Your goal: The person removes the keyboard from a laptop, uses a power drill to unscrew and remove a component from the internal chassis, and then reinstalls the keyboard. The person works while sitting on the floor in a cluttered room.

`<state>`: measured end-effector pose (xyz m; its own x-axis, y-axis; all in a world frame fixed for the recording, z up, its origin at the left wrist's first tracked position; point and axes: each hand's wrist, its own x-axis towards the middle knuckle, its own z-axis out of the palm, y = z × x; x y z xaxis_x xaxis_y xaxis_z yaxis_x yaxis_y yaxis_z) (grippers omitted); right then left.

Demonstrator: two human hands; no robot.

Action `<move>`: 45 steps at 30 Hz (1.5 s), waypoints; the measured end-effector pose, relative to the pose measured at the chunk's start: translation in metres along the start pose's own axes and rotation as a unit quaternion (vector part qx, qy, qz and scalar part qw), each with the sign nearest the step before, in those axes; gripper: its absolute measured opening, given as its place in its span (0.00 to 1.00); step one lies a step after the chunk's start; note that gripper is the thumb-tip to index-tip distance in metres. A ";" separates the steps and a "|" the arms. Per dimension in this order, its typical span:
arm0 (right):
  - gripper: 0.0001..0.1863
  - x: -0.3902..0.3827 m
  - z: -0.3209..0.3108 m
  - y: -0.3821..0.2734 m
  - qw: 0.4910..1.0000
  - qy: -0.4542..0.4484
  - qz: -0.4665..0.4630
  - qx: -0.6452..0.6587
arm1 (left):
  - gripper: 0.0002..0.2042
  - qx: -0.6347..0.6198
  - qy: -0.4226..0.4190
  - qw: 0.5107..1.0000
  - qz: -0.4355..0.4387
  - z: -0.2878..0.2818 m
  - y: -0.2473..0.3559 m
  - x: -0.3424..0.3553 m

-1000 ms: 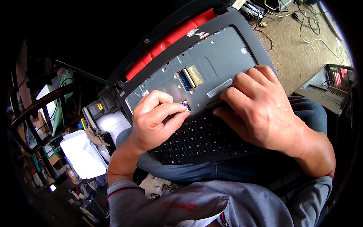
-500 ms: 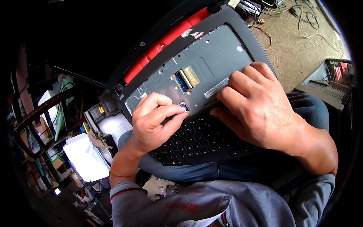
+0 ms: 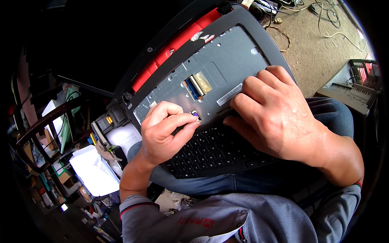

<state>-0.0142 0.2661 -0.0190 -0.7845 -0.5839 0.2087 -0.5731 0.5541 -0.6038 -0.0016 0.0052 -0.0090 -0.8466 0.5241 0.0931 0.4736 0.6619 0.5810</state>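
The centre is bright, the curved fisheye edges black.

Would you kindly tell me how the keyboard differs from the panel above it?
The keyboard is black; the panel is grey. The keyboard carries rows of keys; the panel bears a barcode label. The keyboard lies lower in the picture than the panel. The left hand partly covers both.

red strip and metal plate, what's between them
In the head view, the dark frame lies between the red strip and the metal plate, bearing what look like torn stickers.
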 end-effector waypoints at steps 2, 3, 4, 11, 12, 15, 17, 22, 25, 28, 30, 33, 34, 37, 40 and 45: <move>0.15 0.000 0.000 0.000 1.000 0.000 0.000 -0.001 | 0.11 0.000 0.001 1.000 0.000 0.000 0.000 0.000; 0.15 0.000 0.000 0.000 1.000 0.000 -0.001 -0.003 | 0.11 0.000 0.002 1.000 0.001 0.000 0.000 0.000; 0.15 0.000 0.000 0.000 1.000 0.000 -0.001 -0.005 | 0.11 -0.001 0.003 1.000 0.001 0.001 0.000 0.000; 0.15 0.000 0.000 0.000 1.000 0.000 -0.002 -0.005 | 0.10 0.005 0.008 1.000 -0.011 0.001 0.003 0.000; 0.15 0.000 0.000 0.000 1.000 -0.002 -0.002 -0.004 | 0.10 0.005 0.009 1.000 -0.011 0.001 0.003 0.001; 0.15 0.000 -0.001 0.000 1.000 -0.004 -0.002 0.002 | 0.09 0.007 0.008 1.000 -0.014 0.000 0.004 0.001; 0.15 0.001 -0.001 0.000 1.000 -0.004 -0.002 0.005 | 0.09 0.007 0.009 1.000 -0.016 0.000 0.004 0.000; 0.15 0.001 -0.002 0.000 1.000 -0.002 0.000 0.009 | 0.10 0.007 0.011 1.000 -0.014 0.000 0.004 0.000; 0.15 0.001 -0.002 0.000 1.000 -0.011 0.002 0.007 | 0.11 0.008 0.016 1.000 -0.011 0.001 0.004 -0.001; 0.15 0.001 -0.003 -0.001 1.000 -0.016 0.004 0.005 | 0.12 0.013 0.014 1.000 0.001 0.000 0.003 -0.001; 0.15 0.002 -0.003 -0.001 1.000 -0.019 0.004 0.002 | 0.11 0.001 0.027 1.000 -0.012 0.003 0.002 -0.002; 0.15 0.002 -0.003 0.000 1.000 -0.022 0.003 0.002 | 0.11 -0.006 0.031 0.999 -0.017 0.004 0.001 -0.004; 0.15 0.002 -0.003 0.000 1.000 -0.022 0.004 0.002 | 0.12 -0.007 0.030 0.999 -0.016 0.004 0.001 -0.004; 0.15 0.002 -0.003 0.000 1.000 -0.016 0.002 0.004 | 0.12 -0.005 0.026 1.000 -0.015 0.004 0.001 -0.004; 0.15 0.002 -0.002 0.000 1.000 -0.013 -0.001 0.005 | 0.12 0.003 0.025 1.000 -0.012 0.004 0.001 -0.003; 0.15 0.001 -0.003 0.000 1.000 -0.011 0.001 0.001 | 0.11 0.011 0.023 1.000 -0.014 0.004 0.003 -0.003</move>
<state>-0.0154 0.2668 -0.0166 -0.7803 -0.5958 0.1901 -0.5708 0.5541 -0.6059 0.0030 0.0075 -0.0108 -0.8700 0.4796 0.1144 0.4536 0.6877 0.5668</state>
